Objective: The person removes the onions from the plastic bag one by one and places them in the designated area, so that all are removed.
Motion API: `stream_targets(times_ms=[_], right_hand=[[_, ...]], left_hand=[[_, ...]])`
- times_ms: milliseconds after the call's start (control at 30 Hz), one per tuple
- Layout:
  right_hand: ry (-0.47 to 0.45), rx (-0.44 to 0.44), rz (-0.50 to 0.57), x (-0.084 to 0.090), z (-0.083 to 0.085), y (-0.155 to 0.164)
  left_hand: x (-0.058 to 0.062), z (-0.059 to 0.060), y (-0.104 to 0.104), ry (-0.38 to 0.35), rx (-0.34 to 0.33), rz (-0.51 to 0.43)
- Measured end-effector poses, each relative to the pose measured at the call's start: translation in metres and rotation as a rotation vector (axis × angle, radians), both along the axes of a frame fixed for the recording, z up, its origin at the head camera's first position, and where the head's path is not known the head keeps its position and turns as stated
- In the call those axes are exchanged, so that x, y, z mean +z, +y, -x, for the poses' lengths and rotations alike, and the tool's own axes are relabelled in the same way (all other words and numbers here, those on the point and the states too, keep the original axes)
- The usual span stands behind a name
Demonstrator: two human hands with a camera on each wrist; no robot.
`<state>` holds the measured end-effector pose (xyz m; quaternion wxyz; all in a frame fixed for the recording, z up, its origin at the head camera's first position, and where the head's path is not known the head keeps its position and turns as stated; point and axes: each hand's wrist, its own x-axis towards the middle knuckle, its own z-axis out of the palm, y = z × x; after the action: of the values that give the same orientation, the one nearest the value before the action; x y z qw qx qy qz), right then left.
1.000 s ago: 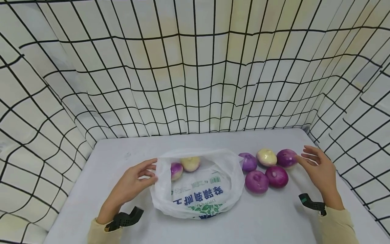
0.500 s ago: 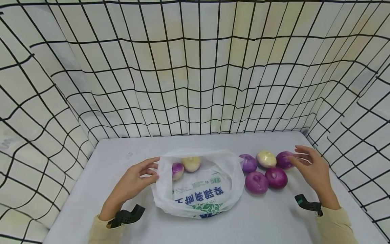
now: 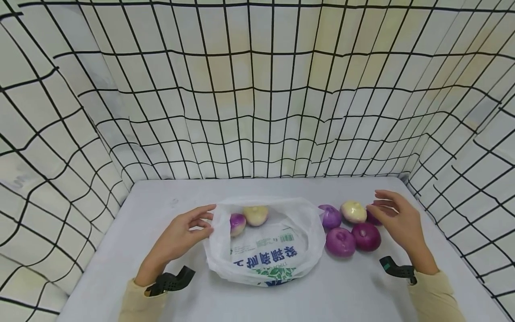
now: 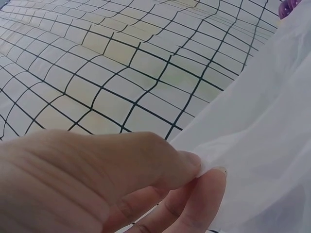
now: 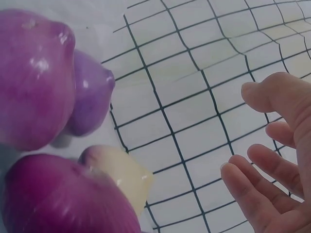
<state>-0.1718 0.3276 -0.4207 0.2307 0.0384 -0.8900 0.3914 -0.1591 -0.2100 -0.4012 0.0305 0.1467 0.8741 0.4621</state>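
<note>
A white plastic bag [image 3: 265, 250] with blue print lies open on the table, and two onions sit inside it, one purple-white [image 3: 237, 223] and one pale [image 3: 256, 214]. My left hand [image 3: 203, 222] pinches the bag's left rim; the left wrist view shows thumb and finger [image 4: 206, 170] closed on the thin plastic [image 4: 262, 131]. To the right of the bag lie several loose onions: purple ones [image 3: 340, 242] [image 3: 366, 236] [image 3: 331, 217] and a pale one [image 3: 353, 211]. My right hand [image 3: 386, 210] hovers with spread fingers over the far-right purple onion [image 3: 372, 218] and mostly hides it. The right wrist view shows those fingers [image 5: 267, 160] relaxed and holding nothing.
The table [image 3: 161, 210] is pale grey. Cloth walls [image 3: 257, 98] with a black grid close it in at the back and on both sides. A black wrist mount sits on each forearm [image 3: 170, 281] [image 3: 396, 269].
My right hand has moved left over the far-right purple onion, which is now largely covered. The left hand keeps its pinch on the bag rim. The view shifted slightly.
</note>
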Motion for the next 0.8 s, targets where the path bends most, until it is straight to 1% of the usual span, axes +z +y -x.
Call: stream_targets(times_ms=[167, 400, 567, 633, 800], right_hand=[[0.015, 0.029, -0.015, 0.004, 0.002, -0.011], [0.029, 0.114, -0.003, 0.012, 0.007, -0.028], [0.008, 0.145, -0.010, 0.015, 0.011, -0.045], [0.009, 0.168, 0.002, 0.015, 0.014, -0.051], [0.039, 0.248, 0.074, 0.016, 0.022, -0.065]], left_hand=[[0.001, 0.001, 0.001, 0.010, -0.014, -0.005], [0.002, 0.000, 0.000, -0.005, -0.016, -0.022], [0.002, -0.002, 0.000, -0.010, -0.021, -0.032], [0.003, -0.002, 0.000, -0.008, -0.025, -0.037], [0.003, -0.003, 0.000, -0.006, -0.025, -0.040]])
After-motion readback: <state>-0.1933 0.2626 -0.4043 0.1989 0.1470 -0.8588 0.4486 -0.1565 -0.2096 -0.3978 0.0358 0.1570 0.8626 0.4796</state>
